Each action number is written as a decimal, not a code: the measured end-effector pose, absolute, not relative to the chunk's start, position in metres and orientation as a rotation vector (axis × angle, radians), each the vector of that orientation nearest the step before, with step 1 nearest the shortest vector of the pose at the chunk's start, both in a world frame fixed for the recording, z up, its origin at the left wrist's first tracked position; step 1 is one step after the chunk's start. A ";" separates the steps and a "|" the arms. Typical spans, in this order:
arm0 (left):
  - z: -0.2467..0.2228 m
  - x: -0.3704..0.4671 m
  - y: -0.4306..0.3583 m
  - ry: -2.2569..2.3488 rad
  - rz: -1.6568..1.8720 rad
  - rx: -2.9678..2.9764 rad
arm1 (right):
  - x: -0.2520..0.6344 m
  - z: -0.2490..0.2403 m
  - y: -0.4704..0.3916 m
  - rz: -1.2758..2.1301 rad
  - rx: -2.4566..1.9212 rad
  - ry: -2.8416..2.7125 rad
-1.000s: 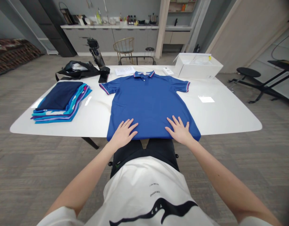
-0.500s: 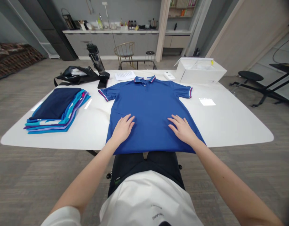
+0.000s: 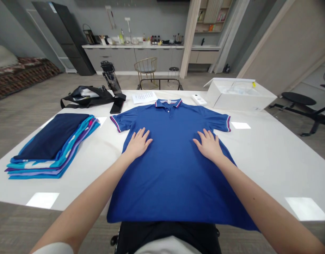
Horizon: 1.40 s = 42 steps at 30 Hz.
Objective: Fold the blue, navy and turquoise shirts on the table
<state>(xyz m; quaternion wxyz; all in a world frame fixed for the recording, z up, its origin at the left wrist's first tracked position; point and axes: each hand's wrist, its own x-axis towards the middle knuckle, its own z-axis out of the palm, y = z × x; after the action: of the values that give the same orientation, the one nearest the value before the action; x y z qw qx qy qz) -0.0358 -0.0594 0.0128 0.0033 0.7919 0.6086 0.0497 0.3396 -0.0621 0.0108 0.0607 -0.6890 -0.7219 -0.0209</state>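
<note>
A glossy white bench [image 3: 270, 165] fills the foreground of a room with a grey-brown floor [image 3: 17, 220], and the blue polo shirt [image 3: 170, 176] lies face up across its middle, collar at the far end and hem at the near edge. Beyond the shirt, well apart from it, stand flat-fronted grey cabinets [image 3: 117, 58], a wire-backed chair [image 3: 146, 67] and a round black stool [image 3: 173, 69].

The shirt's cloth is smooth and thin-looking, with faint soft creases; red, white and blue stripes trim its collar and cuffs. The left hand [image 3: 138, 144] rests on the shirt's left side below the sleeve, fingers loosely spread and thumb held out. The right hand [image 3: 209, 145] lies opposite on the shirt's right side, fingers likewise a little apart.

Left of the shirt sits a squared stack of folded clothes [image 3: 54, 139], matte navy on top, with turquoise, white and purple layers below. Past its left sleeve are a dark phone [image 3: 116, 107], a slouching black bag [image 3: 91, 100] and a ridged, see-through bottle [image 3: 112, 79]. Just beyond the collar lie printed paper [image 3: 145, 97] and a small white object [image 3: 199, 100], perhaps plastic, too small to identify. Beyond the right sleeve stands an oblong white box [image 3: 231, 101].
</note>
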 end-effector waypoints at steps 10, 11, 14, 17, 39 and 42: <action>0.005 0.003 0.114 1.984 0.202 2.338 | 0.269 0.002 0.125 0.268 -2.014 -2.144; 0.003 0.008 0.125 1.998 0.218 2.325 | 0.264 0.000 0.137 0.279 -2.022 -2.142; -0.002 0.021 0.154 2.002 0.217 2.273 | 0.257 -0.005 0.166 0.304 -1.997 -2.172; -0.008 0.026 0.175 1.977 0.141 2.198 | 0.257 -0.009 0.185 0.293 -2.004 -2.225; -0.020 0.025 0.253 1.987 0.229 2.207 | 0.260 -0.014 0.266 0.276 -1.963 -2.277; -0.021 0.013 0.261 1.922 0.426 2.261 | 0.272 -0.012 0.270 0.171 -1.866 -2.242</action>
<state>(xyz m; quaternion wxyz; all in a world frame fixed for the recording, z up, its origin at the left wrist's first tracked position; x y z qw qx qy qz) 0.0128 0.2615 -0.0208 0.0720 0.7523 0.6394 0.1418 0.2715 0.2700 -0.0122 0.1096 -0.6346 -0.7628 0.0581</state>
